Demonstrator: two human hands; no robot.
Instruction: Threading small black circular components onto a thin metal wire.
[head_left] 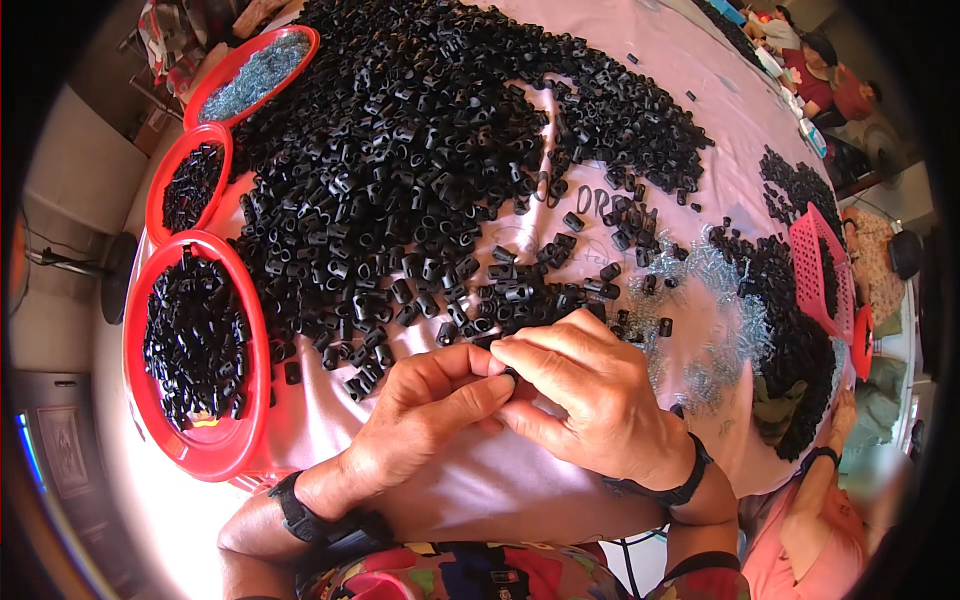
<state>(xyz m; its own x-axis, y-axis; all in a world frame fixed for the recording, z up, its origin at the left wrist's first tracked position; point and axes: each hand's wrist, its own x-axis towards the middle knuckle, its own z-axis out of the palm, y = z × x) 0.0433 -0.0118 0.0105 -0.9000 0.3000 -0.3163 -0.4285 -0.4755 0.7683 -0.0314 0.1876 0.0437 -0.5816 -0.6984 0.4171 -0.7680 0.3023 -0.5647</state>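
Note:
My left hand point(425, 408) and my right hand point(595, 400) meet over the near edge of the cloth-covered table. Between their fingertips sits a small black plastic piece point(511, 374), mostly hidden. The left thumb and index finger pinch it from one side, and the right fingers close around it from the other. Just beyond my hands lie loose black hollow plastic fittings point(520, 295), short tubes with round openings. They run into a large heap of the same fittings point(400, 130). To the right of them, small silvery springs point(715, 330) are scattered over the pale pink cloth.
Along the left edge stand a red basket point(258, 400) of slim black parts, a smaller red basket point(152, 215) and a red tray point(312, 45) of springs. A pink basket point(805, 262) rests by another black heap at the right. A co-worker's arm point(815, 490) is near the right edge.

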